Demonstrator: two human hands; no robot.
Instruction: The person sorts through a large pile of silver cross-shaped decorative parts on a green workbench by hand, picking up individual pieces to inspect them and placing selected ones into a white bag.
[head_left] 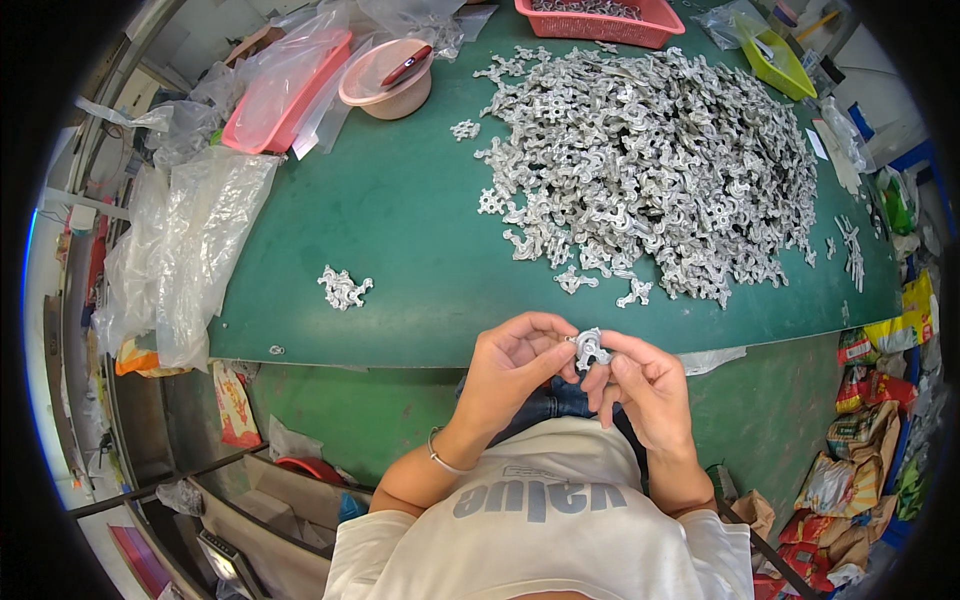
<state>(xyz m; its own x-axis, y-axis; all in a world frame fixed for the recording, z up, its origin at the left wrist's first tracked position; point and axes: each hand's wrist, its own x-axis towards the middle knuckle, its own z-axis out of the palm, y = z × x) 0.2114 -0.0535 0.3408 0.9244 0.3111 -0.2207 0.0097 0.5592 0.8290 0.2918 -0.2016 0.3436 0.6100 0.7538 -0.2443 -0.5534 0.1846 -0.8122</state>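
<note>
Between my two hands, just off the table's near edge, is a small silver metal casting [592, 348] with curved arms. My left hand [522, 362] pinches its left side between thumb and fingers. On the other side my right hand [645, 385] grips it with thumb and forefinger, the other fingers curled below. Beyond them a large heap of similar castings [660, 170] covers the right of the green table [400, 220]. A few single castings [634, 291] lie at the heap's near edge. A small cluster of castings [345, 288] sits apart, toward the left.
A pink basket [600, 28] of small parts stands at the back. Far left are a pink tray [285, 105] under plastic film, a round bowl [385, 95] with a red-handled tool, and clear plastic bags [190, 240]. A yellow-green basket [778, 62] is at the back right; sacks [850, 450] line the right.
</note>
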